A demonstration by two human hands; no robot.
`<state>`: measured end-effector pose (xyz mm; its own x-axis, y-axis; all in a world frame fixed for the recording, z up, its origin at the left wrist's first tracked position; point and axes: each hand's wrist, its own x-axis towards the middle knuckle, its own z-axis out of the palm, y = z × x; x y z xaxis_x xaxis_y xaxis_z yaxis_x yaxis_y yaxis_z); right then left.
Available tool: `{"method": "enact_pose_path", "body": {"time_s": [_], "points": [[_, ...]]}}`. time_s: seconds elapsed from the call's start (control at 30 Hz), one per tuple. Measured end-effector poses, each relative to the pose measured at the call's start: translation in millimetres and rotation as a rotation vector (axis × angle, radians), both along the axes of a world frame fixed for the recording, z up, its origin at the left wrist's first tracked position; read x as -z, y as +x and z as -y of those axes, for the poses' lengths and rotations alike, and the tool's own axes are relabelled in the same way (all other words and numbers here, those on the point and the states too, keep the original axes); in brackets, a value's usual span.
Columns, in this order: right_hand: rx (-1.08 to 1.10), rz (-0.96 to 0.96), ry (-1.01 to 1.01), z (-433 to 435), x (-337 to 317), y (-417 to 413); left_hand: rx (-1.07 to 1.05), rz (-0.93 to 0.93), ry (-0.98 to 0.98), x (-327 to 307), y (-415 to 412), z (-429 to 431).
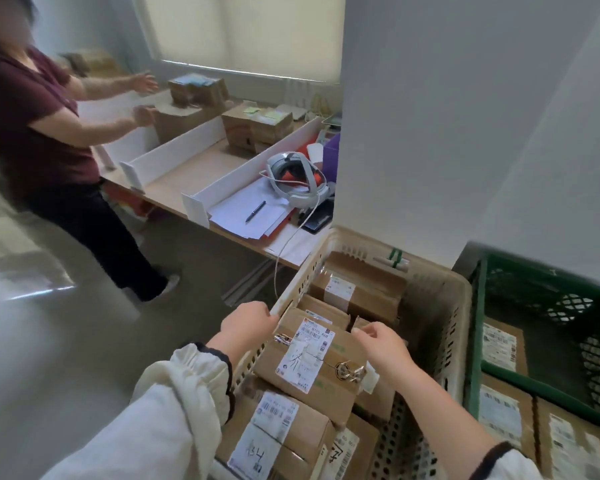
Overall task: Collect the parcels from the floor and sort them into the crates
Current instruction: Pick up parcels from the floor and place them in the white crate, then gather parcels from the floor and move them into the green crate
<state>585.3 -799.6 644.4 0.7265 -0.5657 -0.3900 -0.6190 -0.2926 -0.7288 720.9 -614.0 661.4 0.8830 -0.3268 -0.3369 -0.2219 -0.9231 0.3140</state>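
Observation:
A brown cardboard parcel (312, 358) with a white shipping label lies on top of other parcels inside the beige plastic crate (440, 306). My left hand (246, 323) grips the parcel's far left corner by the crate's rim. My right hand (381, 344) pinches its far right edge. Several more labelled parcels fill the crate around it, one (274, 434) close below and one (357, 289) at the back. A green crate (475, 341) to the right holds more parcels (503, 348).
Another person (35, 133) in a dark red shirt stands at left, reaching over a table (187, 178) with white dividers and stacked boxes. A headset (297, 178), papers and a pen lie on the table's near end. Grey floor (66, 341) spreads left.

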Motion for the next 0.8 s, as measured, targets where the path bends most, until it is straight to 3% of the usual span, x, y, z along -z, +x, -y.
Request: {"method": "enact_pose_path", "body": {"time_s": [0.17,0.4,0.63,0.8], "points": [[-0.194,-0.005,-0.02,-59,-6,23,-0.136,-0.047,-0.053,1,-4,-81],[-0.505,0.024,-0.062,-222,-24,43,-0.414,-0.046,-0.111,5,-42,-257],[-0.848,0.051,-0.063,-467,-32,42,-0.66,-0.02,-0.127,-4,-118,-497],[-1.178,0.07,-0.019,-671,-25,18,-1.03,0.039,-0.091,-6,-230,-697]]}}
